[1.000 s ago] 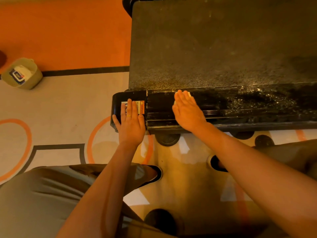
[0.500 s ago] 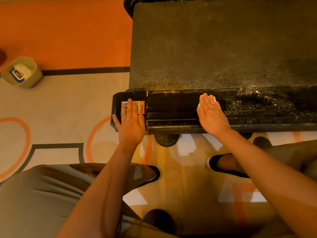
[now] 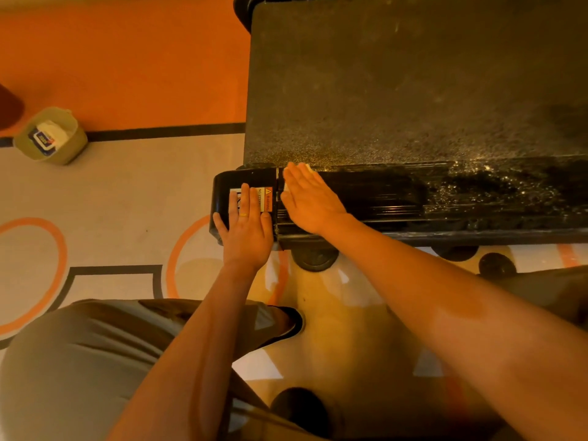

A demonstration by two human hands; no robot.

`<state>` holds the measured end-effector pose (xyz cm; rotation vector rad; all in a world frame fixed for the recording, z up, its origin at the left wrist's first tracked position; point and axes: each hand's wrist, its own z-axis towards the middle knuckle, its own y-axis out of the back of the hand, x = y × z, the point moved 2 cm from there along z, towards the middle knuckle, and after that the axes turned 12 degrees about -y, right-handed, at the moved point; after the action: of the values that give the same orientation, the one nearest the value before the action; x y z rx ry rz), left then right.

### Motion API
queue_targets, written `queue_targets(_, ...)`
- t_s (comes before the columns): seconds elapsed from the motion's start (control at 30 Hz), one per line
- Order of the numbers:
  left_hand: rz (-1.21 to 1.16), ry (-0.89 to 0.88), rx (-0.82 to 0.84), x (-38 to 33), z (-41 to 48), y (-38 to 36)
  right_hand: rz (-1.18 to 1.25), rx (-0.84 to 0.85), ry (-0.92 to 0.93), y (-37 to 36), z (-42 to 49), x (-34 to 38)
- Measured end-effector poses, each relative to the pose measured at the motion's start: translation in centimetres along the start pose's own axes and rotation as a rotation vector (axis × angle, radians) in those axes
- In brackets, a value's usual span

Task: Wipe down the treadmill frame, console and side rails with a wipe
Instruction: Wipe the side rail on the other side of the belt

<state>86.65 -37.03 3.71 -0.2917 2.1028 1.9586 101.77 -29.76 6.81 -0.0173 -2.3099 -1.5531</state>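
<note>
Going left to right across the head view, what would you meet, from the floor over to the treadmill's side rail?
green tub → left hand → right hand → clean stretch of side rail → dusty stretch of side rail

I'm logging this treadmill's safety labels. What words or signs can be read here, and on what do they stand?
"WARNING", with a triangle warning sign beside it: on the orange strip of the sticker on the side rail's black end cap.
"NO STEP", as far as it reads: on the white part of the same sticker, partly covered by the fingers of the left hand.
Blue label on the pack in the green tub: too small to read.
</note>
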Motion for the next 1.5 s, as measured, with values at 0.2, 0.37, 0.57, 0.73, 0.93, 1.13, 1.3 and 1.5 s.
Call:
queue_targets(0.2, -0.012, 0.011, 0.01, -0.4, -0.1, 0.4, -0.019, -0.077, -0.138, 1.4, -2.9, -8.7)
queue_targets(0.37, 0.013, 0.008, 0.054, -0.5, 0.0, 0.7, 0.0, -0.059, -0.17, 1.4, -2.8, -7.3)
queue_targets(0.57, 0.016, 0.069, 0.026, -2.5, 1.1, 0.7, -0.039, -0.052, -0.081, 0.7, -1.2, -6.5)
queue_targets(0.73, 0.013, -0.077, -0.004, -9.1, 4.1, -0.4, 0.012, -0.054, -0.148, 2.1, -2.4, -11.9)
queue_targets(0.93, 0.06, 0.028, -0.016, -12.5, 4.3, -3.4, 0.022, -0.081, -0.201, 2.0, -3.1, -12.6)
queue_targets(1.13, 0.09, 0.054, -0.047, -12.9, 4.2, -3.6, 0.013, -0.095, -0.197, 0.0, -8.4, -12.4)
queue_targets(1.3, 0.072, 0.06, 0.002, -13.1, 4.3, -3.5, 0.025, -0.075, -0.208, 2.1, -4.6, -13.9)
queue_targets(1.5, 0.07, 0.056, 0.046, -13.3, 4.1, -3.1, 0.07, -0.1, -0.265, 1.5, -6.2, -13.7)
